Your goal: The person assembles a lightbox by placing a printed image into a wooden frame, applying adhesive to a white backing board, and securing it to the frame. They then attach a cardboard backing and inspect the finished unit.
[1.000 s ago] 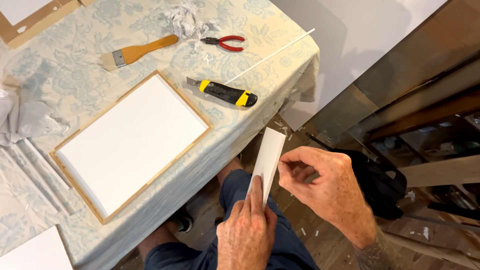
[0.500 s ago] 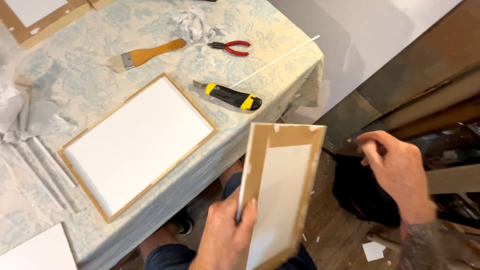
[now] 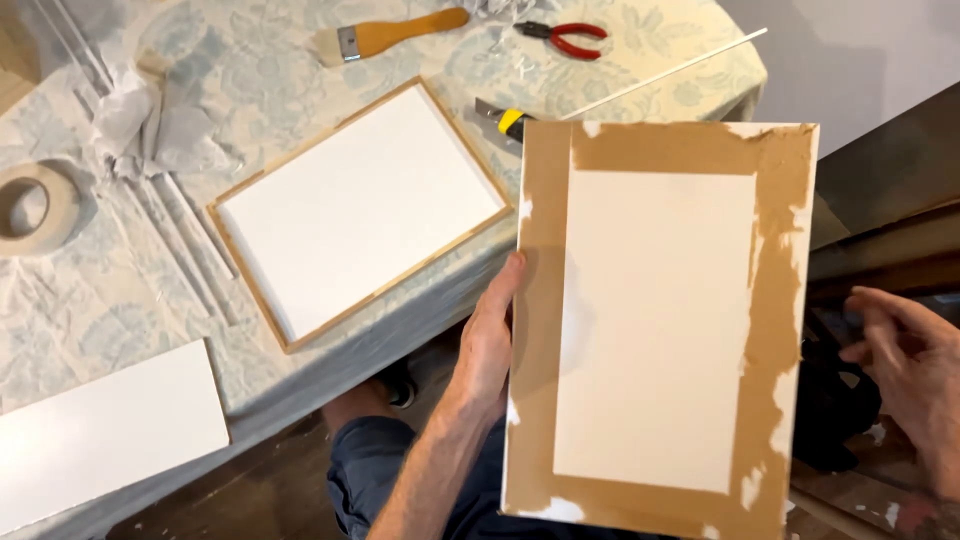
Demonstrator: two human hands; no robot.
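Head view: table w/ pale floral cloth fills upper left. Brown-taped panel, white centre, held upright-ish off table's near edge, over lap. Wood-framed white board flat on cloth, just left of panel. Left hand grips panel's left edge, thumb in front. Right hand open, fingers spread, apart from panel's right edge. Brush, red pliers, tape roll on cloth.

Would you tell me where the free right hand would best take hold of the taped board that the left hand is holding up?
Probably the board's right long edge, near mid-height, coming in from the right. The left hand already pinches the opposite long edge, the board stands nearly upright facing the camera, and the open right hand waits just beyond that bare edge, apart from it.
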